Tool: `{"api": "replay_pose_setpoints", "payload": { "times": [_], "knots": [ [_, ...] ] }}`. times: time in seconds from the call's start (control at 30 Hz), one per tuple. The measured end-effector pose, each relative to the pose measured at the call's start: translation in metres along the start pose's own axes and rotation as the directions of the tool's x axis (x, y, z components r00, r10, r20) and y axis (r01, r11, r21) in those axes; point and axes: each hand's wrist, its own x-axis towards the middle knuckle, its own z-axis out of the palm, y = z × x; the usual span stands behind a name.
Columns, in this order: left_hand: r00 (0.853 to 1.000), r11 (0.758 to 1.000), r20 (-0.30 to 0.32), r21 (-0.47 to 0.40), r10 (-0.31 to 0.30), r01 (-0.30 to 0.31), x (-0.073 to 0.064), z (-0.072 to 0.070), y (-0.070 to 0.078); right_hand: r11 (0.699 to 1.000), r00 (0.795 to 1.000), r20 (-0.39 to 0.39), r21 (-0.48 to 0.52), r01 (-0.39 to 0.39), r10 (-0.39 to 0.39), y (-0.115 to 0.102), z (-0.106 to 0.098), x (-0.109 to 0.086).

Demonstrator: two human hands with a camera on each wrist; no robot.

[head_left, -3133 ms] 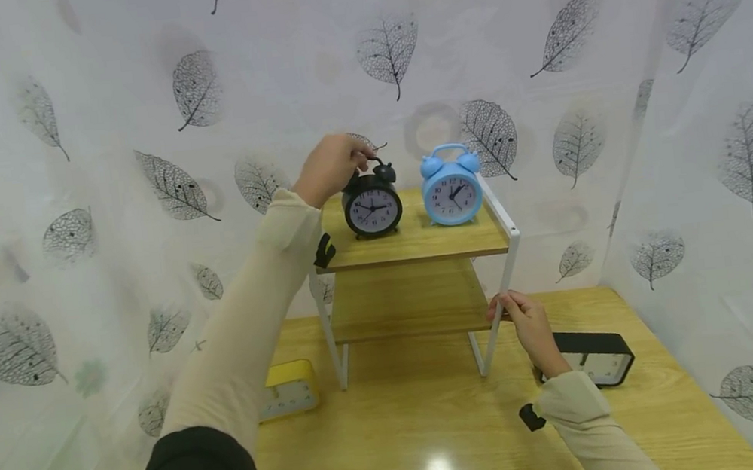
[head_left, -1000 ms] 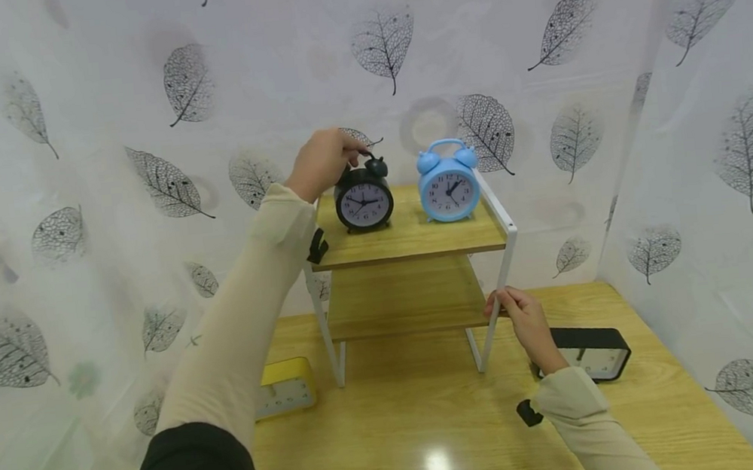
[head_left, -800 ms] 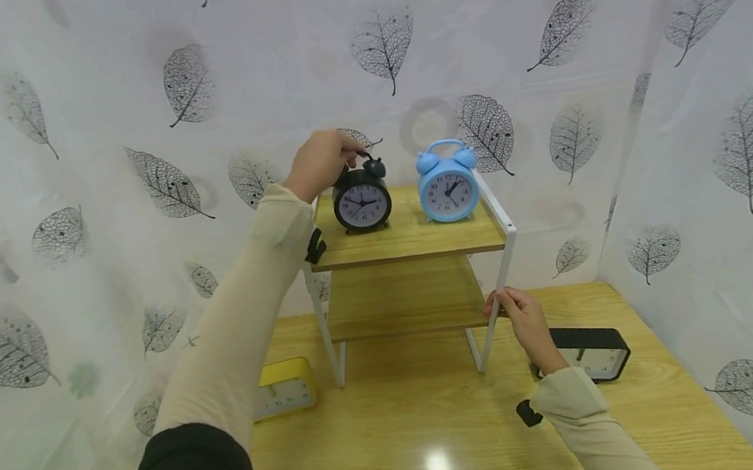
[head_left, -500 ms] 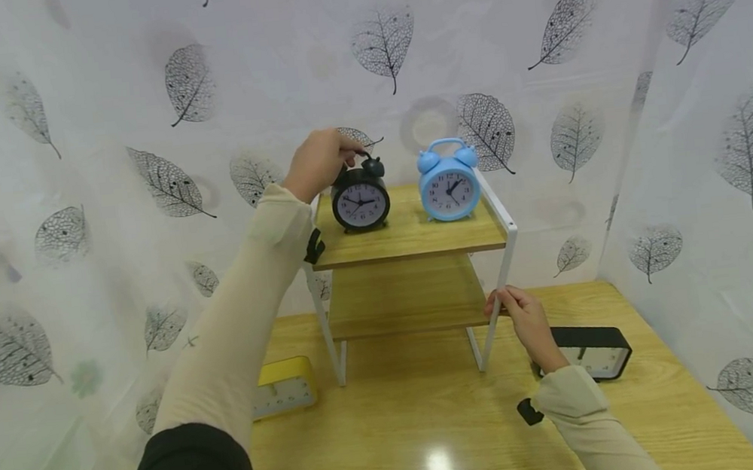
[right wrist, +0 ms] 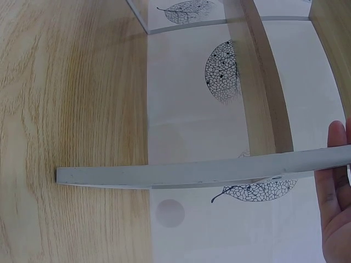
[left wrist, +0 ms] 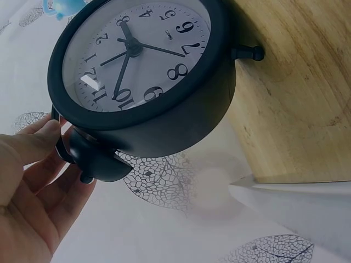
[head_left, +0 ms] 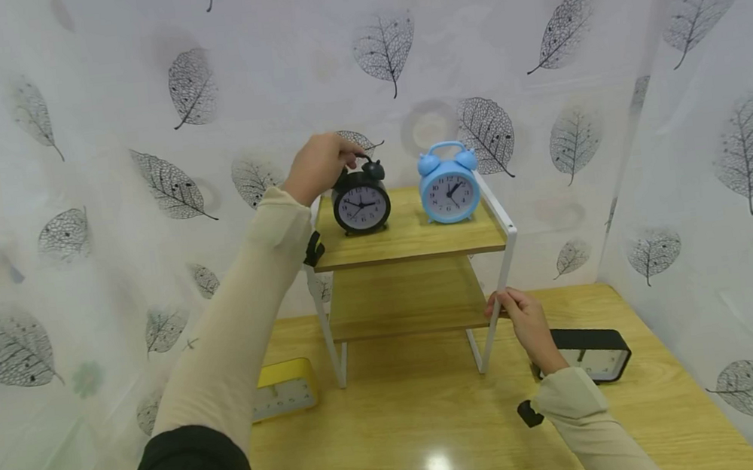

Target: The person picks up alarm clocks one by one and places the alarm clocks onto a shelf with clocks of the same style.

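Observation:
In the head view, my left hand reaches over the top shelf and holds a black twin-bell alarm clock by its top handle. The left wrist view has this clock up close, fingers and thumb around the handle beside a bell, one small foot against the wood. To its right stands a light blue twin-bell alarm clock, upright and untouched. My right hand grips the white front right leg of the two-tier shelf rack. In the right wrist view, fingers wrap that leg.
On the wooden table, a yellow rectangular clock lies left of the rack, partly behind the left sleeve. A black rectangular clock stands at right, partly behind the right wrist. A leaf-patterned sheet hangs behind and at both sides.
The black alarm clock has shifted slightly left on the top shelf with my left hand, away from the blue one. My right hand keeps its hold on the rack leg.

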Motion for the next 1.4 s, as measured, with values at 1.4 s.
{"api": "replay_pose_setpoints", "payload": {
  "times": [1.4],
  "knots": [
    [0.974, 0.995, -0.205, -0.004, 0.101, -0.104, -0.034, 0.006, -0.019, 1.000, 1.000, 0.008, -0.015, -0.015, 0.015, -0.004, 0.001, -0.001]
  ]
}}
